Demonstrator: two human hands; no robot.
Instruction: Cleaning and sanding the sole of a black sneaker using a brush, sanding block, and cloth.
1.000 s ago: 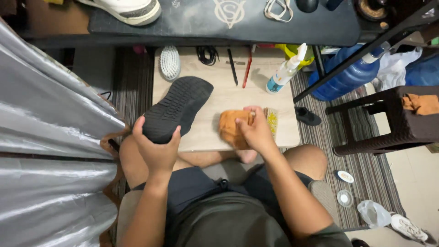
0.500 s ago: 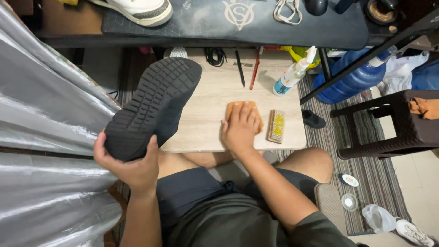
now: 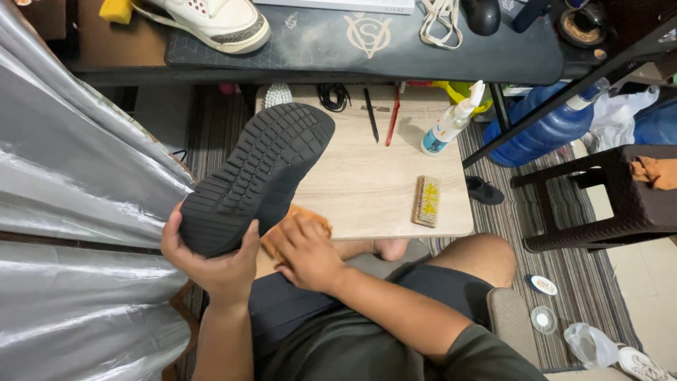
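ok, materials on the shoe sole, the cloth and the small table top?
Black shoe sole, held by the left hand: looks like matte rubber, moulded block tread. Orange cloth under the right hand: soft fabric, creased and bunched, possibly microfibre. Table top: pale wood-grain, matte; probably laminate, can't confirm.

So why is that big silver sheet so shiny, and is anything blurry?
Head view: the crinkled silver foil sheet mirrors the room light in bright streaks; the black treaded shoe sole stays matte and sharp; straight edges bend near the corners, and little looks blurred.
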